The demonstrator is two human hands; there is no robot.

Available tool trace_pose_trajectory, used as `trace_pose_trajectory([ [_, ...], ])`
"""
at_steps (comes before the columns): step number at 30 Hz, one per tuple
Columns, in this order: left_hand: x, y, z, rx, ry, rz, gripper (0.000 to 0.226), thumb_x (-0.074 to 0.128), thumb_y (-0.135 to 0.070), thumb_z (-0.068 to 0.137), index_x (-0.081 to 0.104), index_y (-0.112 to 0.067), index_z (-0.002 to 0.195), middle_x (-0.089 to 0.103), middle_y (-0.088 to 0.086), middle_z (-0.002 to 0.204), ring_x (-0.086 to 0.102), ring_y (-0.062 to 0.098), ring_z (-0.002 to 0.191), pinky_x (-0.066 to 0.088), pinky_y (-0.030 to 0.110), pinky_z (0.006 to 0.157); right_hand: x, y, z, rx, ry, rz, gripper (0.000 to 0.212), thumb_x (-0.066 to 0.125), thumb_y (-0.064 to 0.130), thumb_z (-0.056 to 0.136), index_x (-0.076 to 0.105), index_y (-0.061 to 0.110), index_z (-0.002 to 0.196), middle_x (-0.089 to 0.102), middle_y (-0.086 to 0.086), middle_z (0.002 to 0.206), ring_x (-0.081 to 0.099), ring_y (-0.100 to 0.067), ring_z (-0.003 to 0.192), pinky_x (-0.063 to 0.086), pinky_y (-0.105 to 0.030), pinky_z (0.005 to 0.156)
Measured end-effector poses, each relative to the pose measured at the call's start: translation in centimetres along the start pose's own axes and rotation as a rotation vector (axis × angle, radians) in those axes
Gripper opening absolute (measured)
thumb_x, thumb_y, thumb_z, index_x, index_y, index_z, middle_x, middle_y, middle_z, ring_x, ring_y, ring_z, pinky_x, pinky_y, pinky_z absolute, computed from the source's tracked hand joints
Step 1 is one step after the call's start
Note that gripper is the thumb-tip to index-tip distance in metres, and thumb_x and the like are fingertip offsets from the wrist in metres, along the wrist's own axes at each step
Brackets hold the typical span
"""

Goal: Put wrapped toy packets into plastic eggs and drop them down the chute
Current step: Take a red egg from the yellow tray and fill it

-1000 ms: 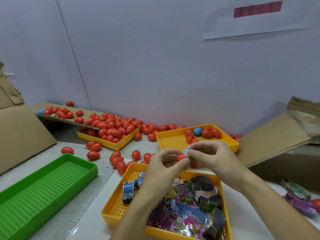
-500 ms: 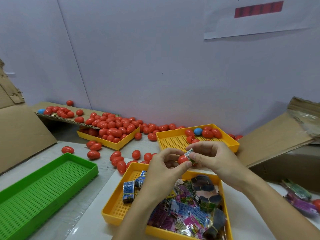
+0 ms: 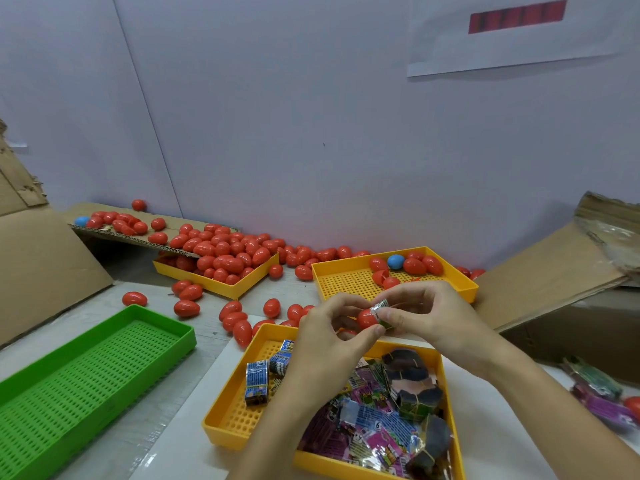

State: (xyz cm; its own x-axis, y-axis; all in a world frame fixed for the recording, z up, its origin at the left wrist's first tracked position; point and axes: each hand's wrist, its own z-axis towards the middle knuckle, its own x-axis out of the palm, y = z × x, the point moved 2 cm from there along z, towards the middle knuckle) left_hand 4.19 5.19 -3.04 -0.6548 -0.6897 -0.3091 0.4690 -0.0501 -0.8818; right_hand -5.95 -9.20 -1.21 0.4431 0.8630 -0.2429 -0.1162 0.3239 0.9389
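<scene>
My left hand (image 3: 330, 332) pinches a red egg half (image 3: 366, 318) between thumb and fingers above the near yellow tray (image 3: 227, 415). Against the egg's open side, my right hand (image 3: 427, 315) pinches a small wrapped toy packet (image 3: 382, 314), green and silver. The near tray holds many more wrapped packets (image 3: 372, 429), some bundled. A cardboard chute (image 3: 138, 237) at the far left carries several red eggs and one blue egg (image 3: 82, 221).
A far yellow tray (image 3: 346, 278) holds a few red eggs and a blue one. Another yellow tray (image 3: 239, 287) under the chute brims with red eggs; loose eggs litter the table. A green tray (image 3: 86, 368) lies at the left. Cardboard flaps stand left and right.
Both hands have stayed together over the near tray. My right hand has worked the packet a little closer into the egg half; the view has barely shifted.
</scene>
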Motion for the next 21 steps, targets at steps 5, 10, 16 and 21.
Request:
trace_pose_trajectory([
  [5,0.1,0.0,0.0,-0.011,-0.01,-0.024,0.022,0.076,-0.021,0.088,0.068,-0.023,0.108,0.072,-0.003,0.093,0.068,0.009,0.087,0.058,0.024,0.076,0.2,0.2,0.0,-0.018,0.01,-0.047,0.031,0.074,0.036,0.074,0.074,0.021,0.101,0.076,0.002,0.099,0.072,-0.016,0.097,0.06,-0.041,0.087],
  [10,-0.2,0.3,0.3,-0.102,-0.043,-0.213,0.019,0.077,-0.025,0.087,0.07,-0.027,0.104,0.074,-0.006,0.097,0.071,0.008,0.093,0.056,0.018,0.077,0.1,0.4,0.0,-0.067,-0.037,-0.051,0.045,0.078,0.042,0.068,0.068,0.031,0.11,0.071,0.013,0.104,0.07,-0.012,0.101,0.06,-0.036,0.084],
  [16,-0.2,0.9,0.6,-0.215,-0.088,-0.482,0.037,0.078,-0.033,0.077,0.067,-0.014,0.108,0.077,0.007,0.096,0.075,0.023,0.093,0.058,0.036,0.085,1.1,0.9,-0.1,-0.204,-0.114,-0.311,0.043,0.086,0.03,0.074,0.063,0.039,0.108,0.068,0.017,0.102,0.066,-0.006,0.096,0.06,-0.037,0.068],
  [21,-0.1,0.9,0.6,-0.222,-0.086,-0.577,0.046,0.079,-0.036,0.071,0.066,-0.01,0.107,0.077,0.011,0.095,0.074,0.027,0.095,0.058,0.033,0.083,1.9,1.0,-0.1,-0.337,-0.221,-0.441,0.048,0.085,0.035,0.072,0.06,0.036,0.112,0.063,0.021,0.102,0.063,-0.001,0.095,0.055,-0.02,0.06],
])
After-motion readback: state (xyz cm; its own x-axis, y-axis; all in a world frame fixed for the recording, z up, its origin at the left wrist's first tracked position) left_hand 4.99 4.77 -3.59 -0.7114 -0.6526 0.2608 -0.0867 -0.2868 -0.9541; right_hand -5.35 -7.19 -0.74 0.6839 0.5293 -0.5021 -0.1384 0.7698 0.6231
